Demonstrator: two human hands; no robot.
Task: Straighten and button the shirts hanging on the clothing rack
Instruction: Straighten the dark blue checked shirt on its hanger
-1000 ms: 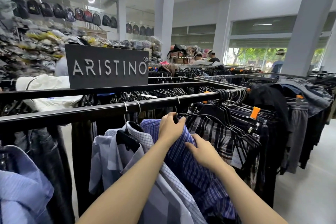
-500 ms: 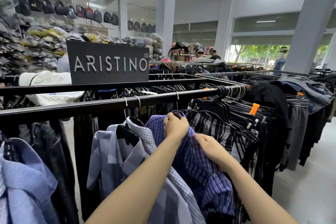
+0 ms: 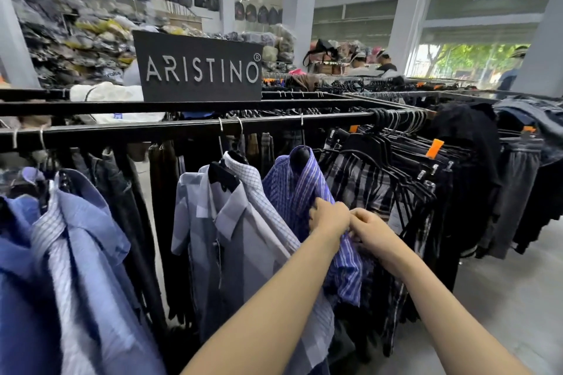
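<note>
A: Largest item first. What carries the clothes?

B: A black clothing rack, its bar running across the view at mid height. A dark sign reading ARISTINO stands on the rail behind it.

A: Garments on it?

B: At far left, pale blue shirts. Centre: a grey-white shirt with a fine-checked white shirt against it, each on its own hanger. To their right hangs the blue striped shirt, collar up on a black hanger. Further right, a dense row of black hangers with dark plaid garments.

A: Hands?

B: Both are at the blue striped shirt's front, below the collar. Left hand: fingers curled, gripping the cloth. Right hand: fingers curled into the same edge of fabric, touching the left hand.

A: Button visible?

B: Cannot tell; the hands cover that spot.

A: Smaller details?

B: Orange size tags on the right-hand hangers.
</note>
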